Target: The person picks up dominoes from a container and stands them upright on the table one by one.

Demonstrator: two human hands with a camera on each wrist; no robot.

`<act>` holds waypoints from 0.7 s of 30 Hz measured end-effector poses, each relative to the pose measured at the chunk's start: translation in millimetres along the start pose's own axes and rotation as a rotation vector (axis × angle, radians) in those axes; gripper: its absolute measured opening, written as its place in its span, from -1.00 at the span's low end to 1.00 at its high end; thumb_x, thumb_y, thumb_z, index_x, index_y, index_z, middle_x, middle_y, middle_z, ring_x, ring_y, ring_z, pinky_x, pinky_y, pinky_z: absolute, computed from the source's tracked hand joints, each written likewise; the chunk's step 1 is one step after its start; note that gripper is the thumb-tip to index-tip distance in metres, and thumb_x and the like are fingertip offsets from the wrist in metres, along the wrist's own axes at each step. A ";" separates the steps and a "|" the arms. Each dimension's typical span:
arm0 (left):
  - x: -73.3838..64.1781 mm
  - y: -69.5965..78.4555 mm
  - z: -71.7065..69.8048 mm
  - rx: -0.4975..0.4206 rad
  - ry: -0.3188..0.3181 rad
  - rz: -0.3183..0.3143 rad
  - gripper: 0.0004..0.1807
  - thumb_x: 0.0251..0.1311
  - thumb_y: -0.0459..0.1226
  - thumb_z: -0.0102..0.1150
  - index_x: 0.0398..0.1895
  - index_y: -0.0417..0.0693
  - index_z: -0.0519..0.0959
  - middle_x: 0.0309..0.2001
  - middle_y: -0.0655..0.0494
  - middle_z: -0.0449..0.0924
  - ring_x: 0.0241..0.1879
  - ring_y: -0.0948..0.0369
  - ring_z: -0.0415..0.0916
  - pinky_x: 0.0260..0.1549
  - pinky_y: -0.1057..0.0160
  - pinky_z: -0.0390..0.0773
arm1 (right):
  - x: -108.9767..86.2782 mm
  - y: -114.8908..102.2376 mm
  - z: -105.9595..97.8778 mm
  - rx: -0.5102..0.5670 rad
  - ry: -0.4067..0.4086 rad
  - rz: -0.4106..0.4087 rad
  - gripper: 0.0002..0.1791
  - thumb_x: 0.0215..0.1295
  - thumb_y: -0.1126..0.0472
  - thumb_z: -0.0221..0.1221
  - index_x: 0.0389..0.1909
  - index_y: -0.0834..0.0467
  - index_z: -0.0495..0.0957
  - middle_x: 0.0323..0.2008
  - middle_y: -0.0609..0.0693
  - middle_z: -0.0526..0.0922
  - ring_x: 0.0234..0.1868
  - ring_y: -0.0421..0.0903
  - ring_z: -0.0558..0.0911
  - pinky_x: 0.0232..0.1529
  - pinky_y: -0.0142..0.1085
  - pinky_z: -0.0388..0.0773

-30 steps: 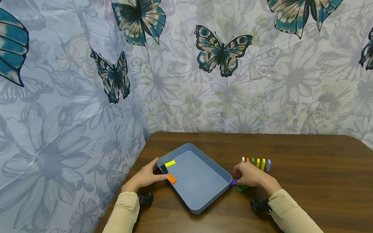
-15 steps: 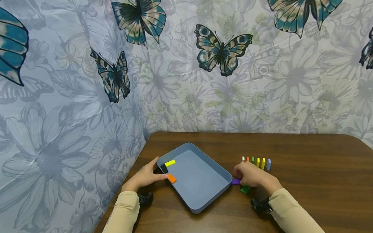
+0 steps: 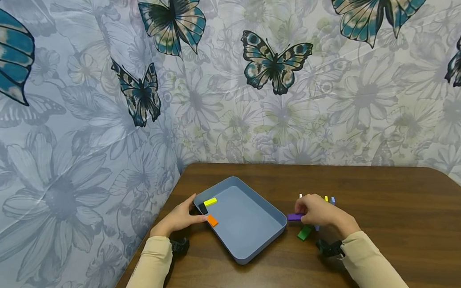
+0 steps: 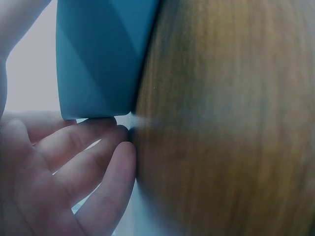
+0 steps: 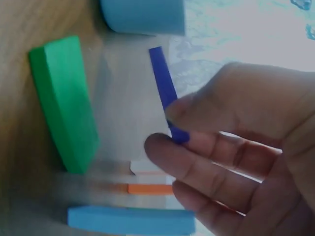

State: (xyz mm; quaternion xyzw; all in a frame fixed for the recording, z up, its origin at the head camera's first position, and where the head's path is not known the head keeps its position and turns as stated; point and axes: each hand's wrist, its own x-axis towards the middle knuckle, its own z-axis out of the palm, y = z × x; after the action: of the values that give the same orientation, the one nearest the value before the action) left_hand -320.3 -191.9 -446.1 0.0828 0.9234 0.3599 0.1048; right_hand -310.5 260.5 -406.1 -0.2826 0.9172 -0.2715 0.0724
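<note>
My left hand (image 3: 179, 219) grips the left corner of the blue-grey tray (image 3: 242, 257), thumb by the near side; in the left wrist view, its fingers touch the tray's outer wall (image 4: 98, 64). Between thumb and fingers of my right hand (image 3: 324, 212), a slim purple block (image 3: 295, 217) is pinched beside the tray's right corner. The right wrist view shows that block (image 5: 163, 73) slanting up out of the grip. A green block (image 3: 304, 232) lies on the table below this hand. In the tray's left corner are a yellow block (image 3: 210, 202), a black one (image 3: 203, 208) and an orange one (image 3: 212, 221).
Behind my right hand stands a row of small blocks, mostly hidden; a white top (image 3: 301, 196), a yellow (image 3: 326, 198) and a blue (image 3: 332, 200) show. Another blue block (image 3: 317, 228) peeks out under the hand. The brown table (image 3: 402, 218) ends at a butterfly-print cloth (image 3: 287, 130).
My right hand has lifted slightly and moved right with the purple block, covering more of the row and uncovering the green block. The left hand and tray have stayed put.
</note>
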 end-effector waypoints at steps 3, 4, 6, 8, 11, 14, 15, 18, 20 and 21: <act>-0.1 0.1 0.0 0.000 0.000 -0.002 0.20 0.13 0.14 0.39 0.62 -0.16 -0.11 0.54 -0.31 0.08 0.45 -0.19 0.25 0.29 -0.19 0.42 | -2.8 1.7 -4.1 0.020 0.001 0.007 -0.81 -0.02 0.46 0.22 -0.38 0.15 0.65 -0.46 -0.10 0.61 -0.42 -0.21 0.48 -0.39 -0.38 0.47; 0.0 0.0 0.1 0.001 0.001 -0.002 0.20 0.13 0.15 0.39 0.62 -0.16 -0.11 0.53 -0.31 0.08 0.44 -0.19 0.26 0.29 -0.19 0.42 | -3.7 2.4 -5.4 0.022 0.004 0.006 -0.81 0.00 0.46 0.22 -0.38 0.15 0.65 -0.46 -0.11 0.60 -0.42 -0.21 0.48 -0.39 -0.38 0.47; 0.1 -0.1 0.3 0.004 0.003 -0.002 0.20 0.13 0.15 0.39 0.62 -0.16 -0.10 0.53 -0.32 0.09 0.44 -0.19 0.26 0.28 -0.19 0.42 | -5.2 3.5 -7.5 0.032 0.011 0.011 -0.81 0.01 0.46 0.22 -0.38 0.15 0.64 -0.45 -0.12 0.60 -0.42 -0.21 0.49 -0.40 -0.38 0.47; -0.2 -0.1 0.3 0.003 0.005 -0.003 0.20 0.13 0.15 0.39 0.62 -0.15 -0.10 0.53 -0.32 0.10 0.44 -0.19 0.26 0.29 -0.19 0.42 | -6.4 4.2 -9.4 0.040 0.018 0.012 -0.82 0.02 0.47 0.23 -0.39 0.14 0.63 -0.44 -0.12 0.60 -0.41 -0.21 0.49 -0.40 -0.39 0.47; -1.1 0.1 0.2 -0.001 0.004 -0.004 0.20 0.13 0.15 0.39 0.62 -0.15 -0.10 0.53 -0.32 0.09 0.45 -0.20 0.25 0.29 -0.20 0.41 | -7.5 4.7 -11.3 0.050 0.025 0.013 -0.83 0.03 0.47 0.22 -0.42 0.14 0.60 -0.44 -0.12 0.59 -0.41 -0.22 0.50 -0.40 -0.40 0.47; -2.0 0.6 0.0 -0.009 0.002 -0.004 0.21 0.13 0.15 0.39 0.62 -0.15 -0.11 0.53 -0.33 0.09 0.45 -0.20 0.24 0.29 -0.20 0.41 | -7.9 4.4 -12.3 0.058 0.022 0.002 -0.86 0.06 0.46 0.23 -0.42 0.16 0.61 -0.45 -0.11 0.60 -0.43 -0.24 0.51 -0.41 -0.40 0.48; -2.3 0.9 0.0 -0.010 0.001 -0.003 0.20 0.13 0.14 0.39 0.62 -0.15 -0.11 0.53 -0.33 0.09 0.45 -0.20 0.24 0.29 -0.20 0.41 | -8.1 4.3 -12.3 0.056 0.023 -0.001 -0.87 0.07 0.45 0.24 -0.42 0.16 0.62 -0.44 -0.11 0.61 -0.42 -0.25 0.52 -0.40 -0.41 0.49; -2.9 1.7 -0.2 -0.014 0.001 0.000 0.21 0.13 0.15 0.39 0.62 -0.16 -0.11 0.52 -0.34 0.09 0.45 -0.20 0.24 0.29 -0.20 0.41 | -8.3 3.8 -11.8 0.058 0.023 -0.009 -0.91 0.09 0.44 0.28 -0.39 0.21 0.66 -0.41 -0.09 0.65 -0.39 -0.26 0.56 -0.38 -0.41 0.54; -3.1 2.1 -0.1 -0.015 0.000 0.000 0.21 0.12 0.15 0.39 0.62 -0.16 -0.11 0.52 -0.34 0.10 0.45 -0.20 0.24 0.29 -0.20 0.41 | -8.3 3.9 -11.2 0.054 0.022 -0.020 -0.92 0.10 0.43 0.30 -0.37 0.24 0.67 -0.40 -0.07 0.67 -0.38 -0.27 0.57 -0.37 -0.41 0.55; -3.2 2.1 0.0 -0.014 0.000 0.000 0.21 0.12 0.15 0.39 0.62 -0.16 -0.11 0.52 -0.34 0.10 0.45 -0.20 0.24 0.29 -0.20 0.42 | -8.2 4.2 -10.8 0.053 0.021 -0.023 -0.92 0.10 0.43 0.30 -0.37 0.25 0.68 -0.39 -0.07 0.68 -0.37 -0.27 0.58 -0.37 -0.41 0.55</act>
State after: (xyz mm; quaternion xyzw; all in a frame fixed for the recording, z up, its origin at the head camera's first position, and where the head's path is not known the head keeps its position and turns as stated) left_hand -317.1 -191.1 -444.2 0.0819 0.9208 0.3665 0.1052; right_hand -308.8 272.9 -399.4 -0.2885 0.9070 -0.2995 0.0672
